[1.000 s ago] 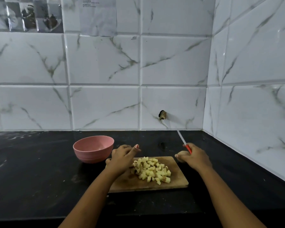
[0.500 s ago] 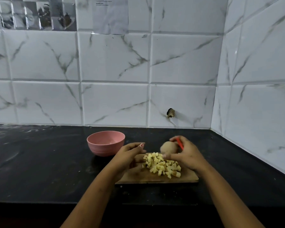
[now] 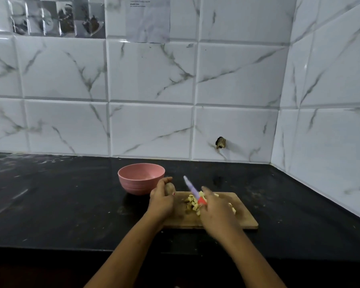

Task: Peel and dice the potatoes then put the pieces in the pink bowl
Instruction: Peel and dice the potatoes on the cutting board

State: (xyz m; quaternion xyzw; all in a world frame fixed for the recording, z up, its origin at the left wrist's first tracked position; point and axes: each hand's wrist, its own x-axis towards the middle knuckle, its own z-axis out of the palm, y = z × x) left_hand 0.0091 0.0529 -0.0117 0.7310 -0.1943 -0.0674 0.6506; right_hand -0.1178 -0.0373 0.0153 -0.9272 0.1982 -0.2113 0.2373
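wooden cutting board [image 3: 245, 222], matt. pink bowl [image 3: 141, 178] looks like smooth matt plastic. black tabletop [image 3: 60, 204] dull and smudged; marbled wall tiles [image 3: 150, 71] glossy.

Your corner: black counter, white marbled tile.
You face a back wall [image 3: 150, 80] of glossy white tiles with grey veins, and a chipped hole [image 3: 220, 142] sits low in it. Right of the hole, a side wall [image 3: 330, 90] of like tile meets it at a corner. Below the hole runs a black countertop [image 3: 60, 204], scuffed pale. Up and left of the hole hang a printed sheet [image 3: 149, 19] and a photo grid [image 3: 56, 17].
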